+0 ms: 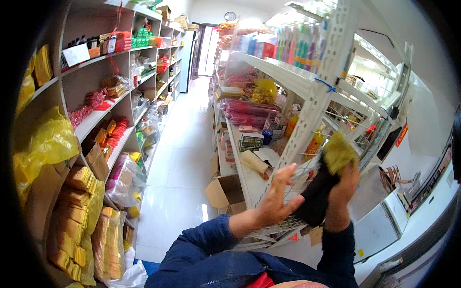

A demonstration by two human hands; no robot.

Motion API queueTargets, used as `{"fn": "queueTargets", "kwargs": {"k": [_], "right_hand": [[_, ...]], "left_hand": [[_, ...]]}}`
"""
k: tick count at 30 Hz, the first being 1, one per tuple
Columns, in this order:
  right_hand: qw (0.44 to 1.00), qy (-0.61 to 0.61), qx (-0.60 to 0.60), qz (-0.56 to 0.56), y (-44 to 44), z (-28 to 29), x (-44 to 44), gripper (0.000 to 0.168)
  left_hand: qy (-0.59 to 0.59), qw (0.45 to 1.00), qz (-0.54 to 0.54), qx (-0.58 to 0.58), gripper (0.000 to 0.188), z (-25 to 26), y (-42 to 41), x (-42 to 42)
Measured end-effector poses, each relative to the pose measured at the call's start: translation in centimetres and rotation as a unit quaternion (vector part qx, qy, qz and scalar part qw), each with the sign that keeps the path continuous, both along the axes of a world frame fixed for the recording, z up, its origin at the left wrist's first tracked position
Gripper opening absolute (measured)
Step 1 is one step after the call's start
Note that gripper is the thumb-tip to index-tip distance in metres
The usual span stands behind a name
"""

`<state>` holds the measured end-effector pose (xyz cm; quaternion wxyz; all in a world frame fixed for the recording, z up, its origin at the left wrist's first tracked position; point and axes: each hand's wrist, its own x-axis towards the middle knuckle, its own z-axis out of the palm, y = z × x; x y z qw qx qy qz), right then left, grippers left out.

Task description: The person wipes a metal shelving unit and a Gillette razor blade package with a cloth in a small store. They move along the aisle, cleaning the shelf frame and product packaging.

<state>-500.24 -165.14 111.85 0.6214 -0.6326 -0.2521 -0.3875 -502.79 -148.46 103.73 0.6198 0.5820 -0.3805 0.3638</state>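
Observation:
My right hand [344,190] is raised in front of the metal rack's end and grips a black cloth-like item [315,194] with a crumpled olive-yellow piece [338,153] at its top. What exactly these are, I cannot tell. To the left, my left hand [275,199] has its fingers spread, the thumb close to the black item's edge; whether it touches is unclear. Just behind both hands stand the white perforated upright [306,122] and a wire mesh side of the rack. A blue tie [326,85] is knotted round the upright.
White shelves [248,176] hold pink packets, small boxes and toothbrush-like packs. An open cardboard box [227,190] sits beside the rack's lower part. Across the tiled aisle [173,162], a shelf unit [108,104] bears yellow bundles and bags. At right is a white chest-like appliance [378,226].

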Motion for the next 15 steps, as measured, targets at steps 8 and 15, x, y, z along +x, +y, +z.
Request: {"fn": "queueTargets", "kwargs": {"k": [8, 15], "right_hand": [[0.972, 0.196, -0.129, 0.02, -2.1, -6.0, -3.0, 0.06], [0.941, -0.019, -0.312, -0.129, 2.3, -9.9, -7.5, 0.067]], "left_hand": [[0.183, 0.982, -0.038, 0.043, 0.033, -2.7, -0.2, -0.4], [0.387, 0.844, -0.367, -0.058, 0.034, -4.7, -1.7, 1.2]]}}
